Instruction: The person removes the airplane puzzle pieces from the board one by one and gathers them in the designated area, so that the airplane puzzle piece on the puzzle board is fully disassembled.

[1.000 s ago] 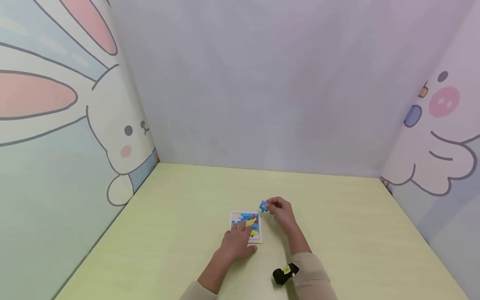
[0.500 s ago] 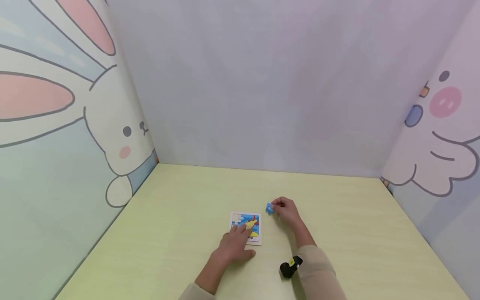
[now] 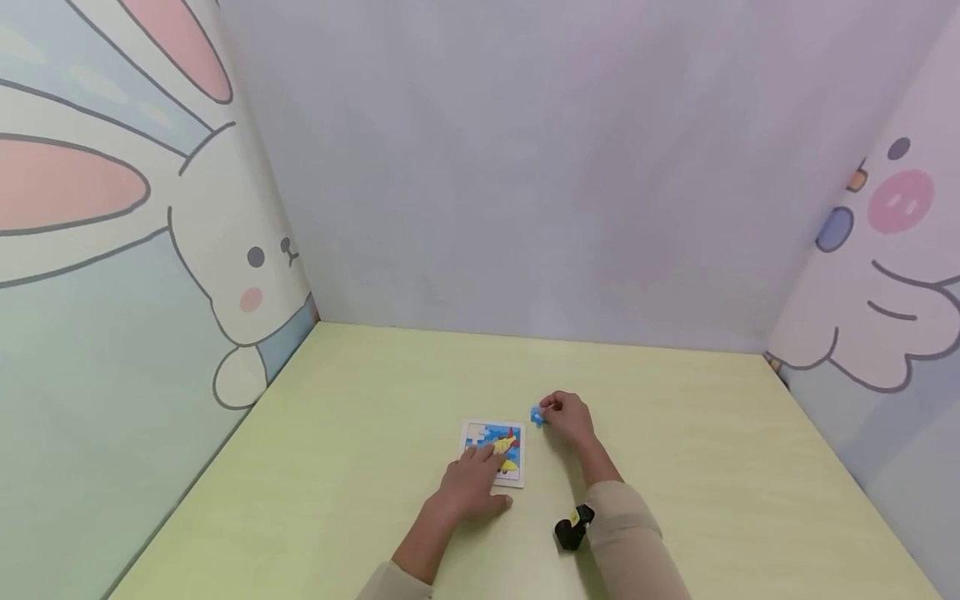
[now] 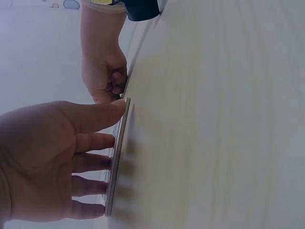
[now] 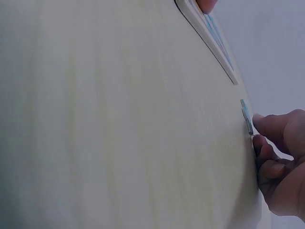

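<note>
A small square jigsaw puzzle board [image 3: 522,457] with a pale rim lies on the table, showing a yellow and red airplane on blue. Its upper left part shows pale bare backing. My left hand [image 3: 472,485] rests on the lower left of the board, fingers straight and covering part of the picture; in the left wrist view its thumb is by the board's edge [image 4: 116,162]. Just right of the board, my right hand [image 3: 572,418] pinches a blue puzzle piece [image 3: 536,416] between thumb and fingers. In the right wrist view the piece [image 5: 246,117] stands tilted close over the table.
The pale yellow table [image 3: 360,467] is bounded by a grey back wall [image 3: 525,208] and side walls printed with a rabbit [image 3: 240,283] and another cartoon animal [image 3: 892,250]. A black wrist camera [image 3: 573,528] sits at the right sleeve.
Over the last second my right hand has shifted slightly right, away from the board, with the piece, and turned it a little. My left hand stays on the board.
</note>
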`<state>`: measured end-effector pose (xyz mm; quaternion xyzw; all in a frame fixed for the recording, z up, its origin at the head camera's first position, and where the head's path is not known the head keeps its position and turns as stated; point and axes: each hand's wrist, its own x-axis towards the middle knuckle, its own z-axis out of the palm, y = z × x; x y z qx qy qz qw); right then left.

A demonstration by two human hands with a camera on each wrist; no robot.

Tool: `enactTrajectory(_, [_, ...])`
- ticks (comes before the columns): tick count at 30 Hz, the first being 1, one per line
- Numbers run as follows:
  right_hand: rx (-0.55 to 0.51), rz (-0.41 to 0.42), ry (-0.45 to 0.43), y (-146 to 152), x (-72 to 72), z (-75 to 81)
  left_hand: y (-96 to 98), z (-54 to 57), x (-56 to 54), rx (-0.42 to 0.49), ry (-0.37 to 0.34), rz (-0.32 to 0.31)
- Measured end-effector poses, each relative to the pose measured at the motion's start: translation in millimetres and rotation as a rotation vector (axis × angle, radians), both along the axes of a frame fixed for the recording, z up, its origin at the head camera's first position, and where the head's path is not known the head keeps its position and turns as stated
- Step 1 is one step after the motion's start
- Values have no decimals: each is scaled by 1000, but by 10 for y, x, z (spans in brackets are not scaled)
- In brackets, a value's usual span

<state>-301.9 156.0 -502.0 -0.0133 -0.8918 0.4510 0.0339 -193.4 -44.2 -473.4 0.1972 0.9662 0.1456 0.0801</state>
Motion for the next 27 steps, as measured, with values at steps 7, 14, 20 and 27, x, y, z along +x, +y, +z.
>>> enactTrajectory(7, [-32, -22, -12, -17, 0, 33, 15, 15, -4, -6, 11, 10])
enactTrajectory(14, [-90, -49, 20, -63, 112, 17, 18, -20, -17, -17, 3, 0])
enactTrajectory(20, [-213, -55, 50, -95, 210, 5, 7, -8, -3, -12, 4, 0])
enactTrajectory(27, [-326, 32, 66, -188, 327, 24, -7, -25, -18, -1, 8, -10])
